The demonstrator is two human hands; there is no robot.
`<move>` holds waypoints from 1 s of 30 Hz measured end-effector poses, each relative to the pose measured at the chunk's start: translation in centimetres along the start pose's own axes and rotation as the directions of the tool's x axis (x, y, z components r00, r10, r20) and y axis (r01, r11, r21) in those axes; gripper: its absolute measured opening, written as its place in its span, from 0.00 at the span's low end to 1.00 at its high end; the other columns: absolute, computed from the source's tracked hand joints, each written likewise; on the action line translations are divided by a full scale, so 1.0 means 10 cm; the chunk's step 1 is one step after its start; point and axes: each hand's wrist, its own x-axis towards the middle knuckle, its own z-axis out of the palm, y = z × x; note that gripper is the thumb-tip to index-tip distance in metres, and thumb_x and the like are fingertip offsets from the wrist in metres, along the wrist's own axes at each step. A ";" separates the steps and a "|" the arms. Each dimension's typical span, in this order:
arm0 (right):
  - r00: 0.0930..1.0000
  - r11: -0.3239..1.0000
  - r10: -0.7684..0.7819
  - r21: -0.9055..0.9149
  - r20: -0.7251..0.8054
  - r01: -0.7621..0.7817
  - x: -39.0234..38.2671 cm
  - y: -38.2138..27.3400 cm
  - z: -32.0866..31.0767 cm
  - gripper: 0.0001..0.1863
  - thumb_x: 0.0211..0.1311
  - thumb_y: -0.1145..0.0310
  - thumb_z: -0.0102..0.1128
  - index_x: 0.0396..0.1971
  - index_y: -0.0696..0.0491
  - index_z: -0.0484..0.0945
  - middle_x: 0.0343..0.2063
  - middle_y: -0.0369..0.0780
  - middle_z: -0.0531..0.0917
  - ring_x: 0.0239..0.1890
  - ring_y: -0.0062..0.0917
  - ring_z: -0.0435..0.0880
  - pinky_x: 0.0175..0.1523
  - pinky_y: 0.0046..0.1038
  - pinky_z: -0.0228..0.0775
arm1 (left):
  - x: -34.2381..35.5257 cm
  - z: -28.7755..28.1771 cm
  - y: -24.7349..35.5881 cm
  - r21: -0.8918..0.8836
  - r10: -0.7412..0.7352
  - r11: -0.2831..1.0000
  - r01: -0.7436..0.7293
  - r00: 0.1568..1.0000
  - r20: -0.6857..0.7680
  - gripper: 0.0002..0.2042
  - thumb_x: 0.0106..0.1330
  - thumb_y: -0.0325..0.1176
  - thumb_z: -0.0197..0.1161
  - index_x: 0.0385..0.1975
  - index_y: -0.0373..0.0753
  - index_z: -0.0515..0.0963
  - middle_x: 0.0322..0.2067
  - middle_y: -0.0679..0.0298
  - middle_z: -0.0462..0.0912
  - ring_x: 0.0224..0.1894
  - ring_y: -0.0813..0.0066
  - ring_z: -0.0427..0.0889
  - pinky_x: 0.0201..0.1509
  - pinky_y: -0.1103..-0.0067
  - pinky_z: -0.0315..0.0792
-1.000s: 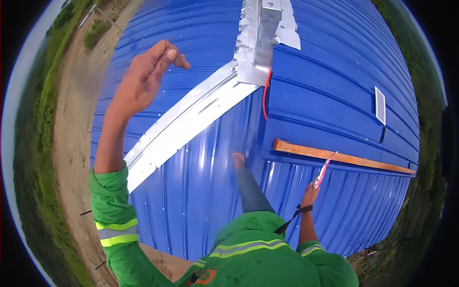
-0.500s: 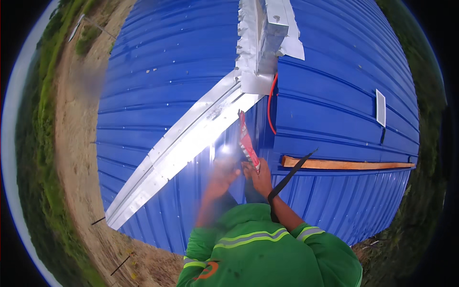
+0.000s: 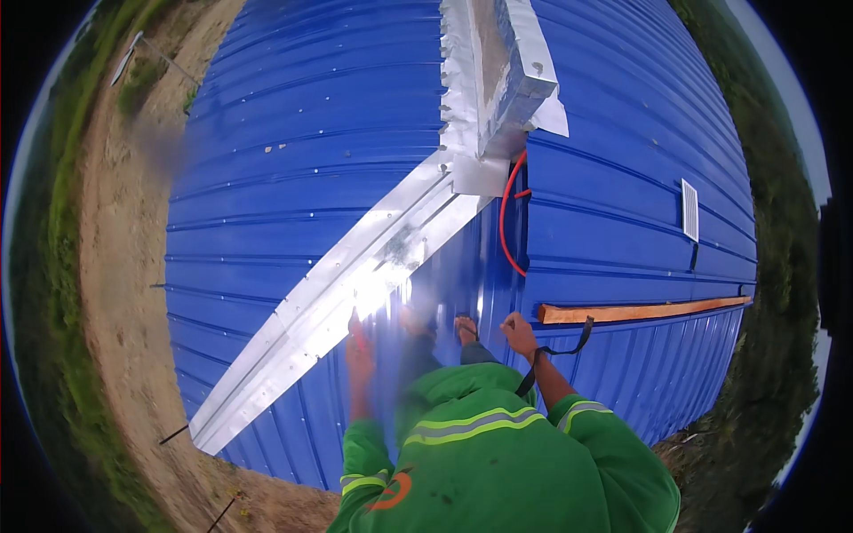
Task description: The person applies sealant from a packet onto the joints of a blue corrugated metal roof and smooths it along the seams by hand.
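My left hand (image 3: 360, 362) is out over the lower roof, just right of the silver metal flashing (image 3: 333, 275). It is closed round a slim red packet (image 3: 356, 327), whose pointed end aims up toward the flashing; glare blurs its outline. My right hand (image 3: 518, 335) is a closed fist to the right of my feet, and I cannot make out whether anything is inside. A black strap (image 3: 569, 349) loops about my right wrist, its free end near the wooden beam (image 3: 640, 312).
I stand on a blue ribbed metal roof (image 3: 267, 204); one foot (image 3: 466, 329) shows between my hands. A foil-covered upright box (image 3: 524, 89) rises ahead, with a red cable (image 3: 504, 222) below it. A white vented plate (image 3: 689, 210) lies right. Bare ground (image 3: 124, 293) lies beyond the roof's left edge.
My hands have moved apart: the left went left toward the flashing with the red packet, the right moved slightly right. The black strap's end, earlier sticking up, now curls lower.
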 end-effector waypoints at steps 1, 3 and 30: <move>0.991 0.997 -0.010 -0.076 -0.130 0.001 -0.12 0.52 -0.07 0.10 0.63 0.66 0.62 0.34 0.56 0.72 0.23 0.43 0.80 0.28 0.31 0.82 0.35 0.35 0.72 | -0.09 -0.06 -0.41 -0.087 -0.022 0.996 0.021 1.000 -0.017 0.14 0.66 0.29 0.64 0.49 0.36 0.73 0.33 0.65 0.83 0.34 0.77 0.81 0.42 0.79 0.75; 0.972 0.985 0.147 -0.062 -0.180 -0.161 -0.55 1.57 -0.24 0.09 0.61 0.68 0.62 0.28 0.55 0.72 0.20 0.42 0.79 0.24 0.30 0.81 0.31 0.38 0.74 | -0.32 -0.19 -1.17 -0.156 -0.364 0.924 0.349 0.928 -0.077 0.12 0.63 0.28 0.65 0.44 0.37 0.72 0.28 0.64 0.81 0.26 0.78 0.79 0.27 0.79 0.74; 0.657 0.501 0.753 0.615 0.037 -0.609 -1.14 0.86 0.01 0.09 0.71 0.63 0.53 0.47 0.48 0.72 0.25 0.42 0.80 0.16 0.28 0.76 0.18 0.28 0.67 | 0.95 -0.92 0.48 -0.428 -0.141 0.890 0.157 0.988 0.070 0.18 0.66 0.33 0.66 0.53 0.37 0.73 0.29 0.66 0.81 0.23 0.83 0.75 0.22 0.83 0.66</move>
